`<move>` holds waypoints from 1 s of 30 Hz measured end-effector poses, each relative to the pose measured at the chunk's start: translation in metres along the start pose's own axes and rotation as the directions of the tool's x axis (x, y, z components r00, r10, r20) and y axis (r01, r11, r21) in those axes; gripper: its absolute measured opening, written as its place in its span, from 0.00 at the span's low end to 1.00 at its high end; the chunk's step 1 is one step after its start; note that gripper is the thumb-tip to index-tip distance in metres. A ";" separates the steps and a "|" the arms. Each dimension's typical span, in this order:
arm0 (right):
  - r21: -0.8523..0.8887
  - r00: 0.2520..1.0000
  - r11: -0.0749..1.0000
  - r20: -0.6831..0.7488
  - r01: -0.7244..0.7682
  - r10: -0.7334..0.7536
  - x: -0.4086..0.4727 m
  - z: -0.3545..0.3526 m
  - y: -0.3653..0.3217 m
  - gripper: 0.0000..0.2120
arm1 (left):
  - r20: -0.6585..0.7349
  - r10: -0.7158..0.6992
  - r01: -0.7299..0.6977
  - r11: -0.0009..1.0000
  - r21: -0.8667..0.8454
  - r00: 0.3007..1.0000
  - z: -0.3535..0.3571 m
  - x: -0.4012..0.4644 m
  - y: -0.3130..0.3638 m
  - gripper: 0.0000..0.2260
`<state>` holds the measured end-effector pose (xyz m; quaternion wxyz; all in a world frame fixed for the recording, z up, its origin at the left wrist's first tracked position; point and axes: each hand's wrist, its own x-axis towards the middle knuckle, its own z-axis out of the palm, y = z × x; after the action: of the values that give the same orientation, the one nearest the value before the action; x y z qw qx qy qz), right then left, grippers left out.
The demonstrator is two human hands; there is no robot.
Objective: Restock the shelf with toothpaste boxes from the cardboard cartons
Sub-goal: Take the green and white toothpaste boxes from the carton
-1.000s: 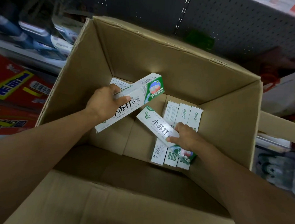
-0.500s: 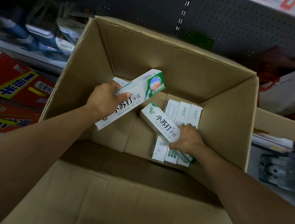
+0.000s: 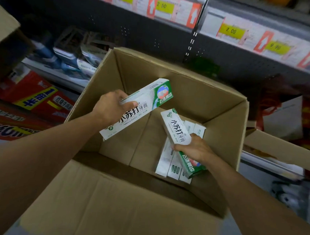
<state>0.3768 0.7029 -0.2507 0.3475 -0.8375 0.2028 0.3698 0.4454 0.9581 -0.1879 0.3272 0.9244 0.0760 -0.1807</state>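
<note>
Toothpaste boxes: left hand (image 3: 110, 109) grips one (image 3: 138, 107), right hand (image 3: 195, 149) grips another (image 3: 176, 130), both inside the carton (image 3: 179, 79). I'd lift straight up, clear of the flaps.

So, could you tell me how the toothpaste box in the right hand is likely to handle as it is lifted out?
The toothpaste box looks stiff: its edges stay straight in the right hand. It is probably light, since one hand lifts it near one end. Its flat faces should not roll.

Matt brown corrugated cardboard carton (image 3: 170, 79); smooth, slightly glossy printed card toothpaste boxes (image 3: 144, 102); perforated metal shelf back (image 3: 233, 62).
</note>
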 end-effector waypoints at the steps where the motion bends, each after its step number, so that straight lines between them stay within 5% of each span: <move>1: 0.028 1.000 1.000 0.004 -0.001 0.001 -0.005 -0.006 -0.002 0.20 | -0.001 -0.004 0.004 1.000 -0.013 1.000 -0.005 -0.005 0.004 0.14; 8: -0.166 0.980 0.979 -0.140 0.120 -0.143 -0.052 -0.046 -0.020 0.23 | -0.040 -0.028 0.024 0.996 -0.087 0.999 -0.049 -0.047 0.037 0.11; 16: -0.079 0.936 0.959 -0.207 0.273 -0.284 -0.140 -0.108 -0.042 0.20 | -0.084 0.006 -0.022 0.981 -0.192 0.996 -0.111 -0.093 0.082 0.08; 30: -0.313 0.745 0.863 -0.440 0.397 -0.502 -0.294 -0.200 -0.100 0.15 | -0.119 0.244 -0.260 0.955 -0.145 0.962 -0.233 -0.152 0.158 0.12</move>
<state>0.3425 0.6483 0.1128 0.2750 -0.9588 0.0399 0.0595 0.4119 0.9797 0.1291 0.4163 0.9052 -0.0121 -0.0846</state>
